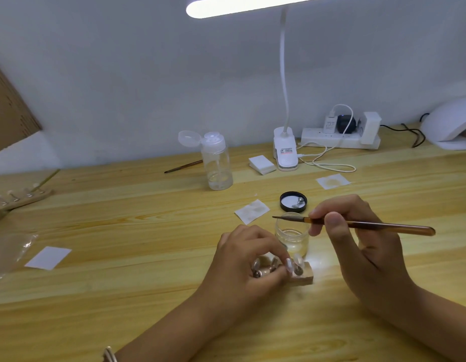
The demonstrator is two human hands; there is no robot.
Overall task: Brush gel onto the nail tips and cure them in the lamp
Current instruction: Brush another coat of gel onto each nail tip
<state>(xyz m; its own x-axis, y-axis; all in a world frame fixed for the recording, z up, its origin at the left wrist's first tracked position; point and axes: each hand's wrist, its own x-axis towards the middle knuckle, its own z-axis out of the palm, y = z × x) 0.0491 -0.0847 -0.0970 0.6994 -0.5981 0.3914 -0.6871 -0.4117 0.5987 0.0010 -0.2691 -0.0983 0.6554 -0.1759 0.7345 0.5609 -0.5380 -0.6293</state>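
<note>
My left hand (pixel 246 259) rests on a small wooden holder (pixel 303 276) near the table's front, its fingers closed around the holder and the nail tips (pixel 297 260) standing on it. My right hand (pixel 357 241) grips an amber-handled brush (pixel 370 226) held level, bristles pointing left above an open clear gel jar (pixel 292 235). The jar's black lid (pixel 293 201) lies upside down just behind. The white curing lamp (pixel 451 124) stands at the far right edge.
A clear pump bottle (pixel 217 163), a second brush (pixel 183 166), a stack of wipes (pixel 262 164), a clip desk lamp (pixel 285 150) and a power strip (pixel 340 138) line the back. Used wipes (pixel 251 211) lie mid-table. Another nail-tip holder (pixel 21 195) is far left.
</note>
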